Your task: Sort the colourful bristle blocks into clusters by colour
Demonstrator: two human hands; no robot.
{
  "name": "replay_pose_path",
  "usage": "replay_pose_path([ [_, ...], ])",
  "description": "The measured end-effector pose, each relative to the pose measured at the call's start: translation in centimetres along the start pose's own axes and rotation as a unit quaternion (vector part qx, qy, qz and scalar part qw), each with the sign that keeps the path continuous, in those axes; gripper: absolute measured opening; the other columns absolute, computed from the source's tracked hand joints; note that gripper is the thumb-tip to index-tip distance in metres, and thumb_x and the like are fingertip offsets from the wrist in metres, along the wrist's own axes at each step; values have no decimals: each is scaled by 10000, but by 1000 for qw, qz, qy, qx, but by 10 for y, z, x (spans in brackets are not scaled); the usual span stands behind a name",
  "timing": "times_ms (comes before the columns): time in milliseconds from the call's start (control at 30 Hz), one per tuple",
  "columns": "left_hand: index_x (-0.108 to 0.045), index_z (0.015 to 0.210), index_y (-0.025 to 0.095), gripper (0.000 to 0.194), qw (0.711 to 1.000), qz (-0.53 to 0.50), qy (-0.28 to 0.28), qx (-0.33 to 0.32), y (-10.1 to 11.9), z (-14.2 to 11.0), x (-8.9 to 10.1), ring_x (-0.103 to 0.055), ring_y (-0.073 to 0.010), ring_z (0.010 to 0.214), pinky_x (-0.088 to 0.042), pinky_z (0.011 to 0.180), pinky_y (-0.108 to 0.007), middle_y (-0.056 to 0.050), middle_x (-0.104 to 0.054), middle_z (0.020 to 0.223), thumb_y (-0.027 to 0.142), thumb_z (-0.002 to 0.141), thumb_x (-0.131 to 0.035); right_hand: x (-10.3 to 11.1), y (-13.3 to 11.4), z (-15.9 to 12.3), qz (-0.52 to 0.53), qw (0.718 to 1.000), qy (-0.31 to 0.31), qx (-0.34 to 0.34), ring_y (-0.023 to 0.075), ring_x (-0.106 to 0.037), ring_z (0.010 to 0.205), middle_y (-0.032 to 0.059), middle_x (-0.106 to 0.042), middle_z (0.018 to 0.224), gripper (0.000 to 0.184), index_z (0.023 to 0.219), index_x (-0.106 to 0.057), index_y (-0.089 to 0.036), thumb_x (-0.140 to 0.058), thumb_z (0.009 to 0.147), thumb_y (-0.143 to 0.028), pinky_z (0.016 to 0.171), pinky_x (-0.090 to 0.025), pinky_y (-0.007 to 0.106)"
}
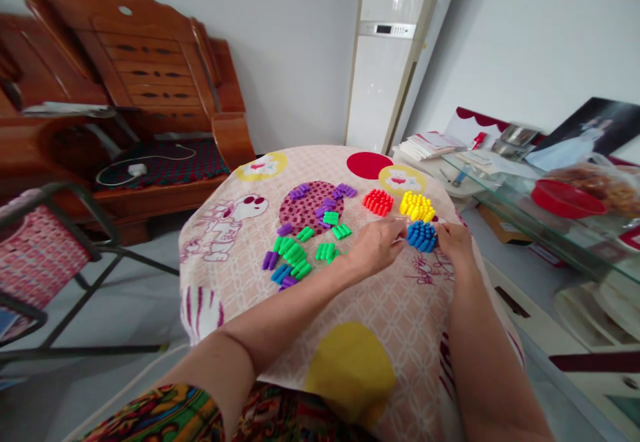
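My left hand (376, 245) and my right hand (453, 243) rest on a round table covered by a patterned cloth (320, 309), one on each side of a cluster of blue pegs (421, 235). Both hands have curled fingers pressed against that blue cluster. Behind it stand a yellow peg cluster (417, 207) and a red peg cluster (379, 202). Loose green pegs (295, 253), purple pegs (345, 191) and a few blue ones lie scattered to the left of my left hand.
A wooden bench (135, 89) and a folding chair (45, 255) stand at the left. A white standing unit (385, 62) is behind the table. A glass shelf (525, 209) with a red bowl (567, 199) and papers is at the right.
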State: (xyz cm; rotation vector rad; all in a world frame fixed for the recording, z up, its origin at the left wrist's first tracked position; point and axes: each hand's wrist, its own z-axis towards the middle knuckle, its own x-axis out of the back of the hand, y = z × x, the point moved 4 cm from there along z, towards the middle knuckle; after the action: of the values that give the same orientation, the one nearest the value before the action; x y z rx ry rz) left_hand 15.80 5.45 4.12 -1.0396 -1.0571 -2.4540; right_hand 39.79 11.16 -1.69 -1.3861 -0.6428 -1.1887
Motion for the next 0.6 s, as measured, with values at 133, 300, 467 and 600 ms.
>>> replay_pose_path([
  [133,-654,862,153,83,995,33,69,58,-25,-40,62,-584,-126,718,-439,667,-237,-35,-667,826,163,834,-577,-1,3,1,-8,1000,16,-3,244,-646,774,133,-698,719,441,782,-743,-138,-413,921,-396,697,-431,310],
  [300,-670,802,166,136,963,174,15,207,-61,-101,115,-609,-155,715,-414,649,-250,-34,-683,767,192,839,-542,-1,5,2,-21,1000,20,-11,257,-643,812,141,-703,756,438,831,-756,-131,-416,916,-393,727,-442,322],
  [467,-700,792,200,150,893,283,-189,295,-84,-151,117,-663,-228,810,-436,700,-299,-66,-723,848,210,823,-553,-1,3,2,-30,999,24,-6,259,-636,823,148,-710,774,440,847,-761,-122,-414,906,-387,709,-440,315],
  [600,-690,1029,209,247,903,258,-195,283,-86,-163,109,-673,-245,928,-458,768,-317,-75,-737,1015,217,846,-524,-1,1,0,-26,999,22,-7,250,-640,824,140,-713,782,439,851,-757,-129,-412,909,-394,697,-436,303],
])
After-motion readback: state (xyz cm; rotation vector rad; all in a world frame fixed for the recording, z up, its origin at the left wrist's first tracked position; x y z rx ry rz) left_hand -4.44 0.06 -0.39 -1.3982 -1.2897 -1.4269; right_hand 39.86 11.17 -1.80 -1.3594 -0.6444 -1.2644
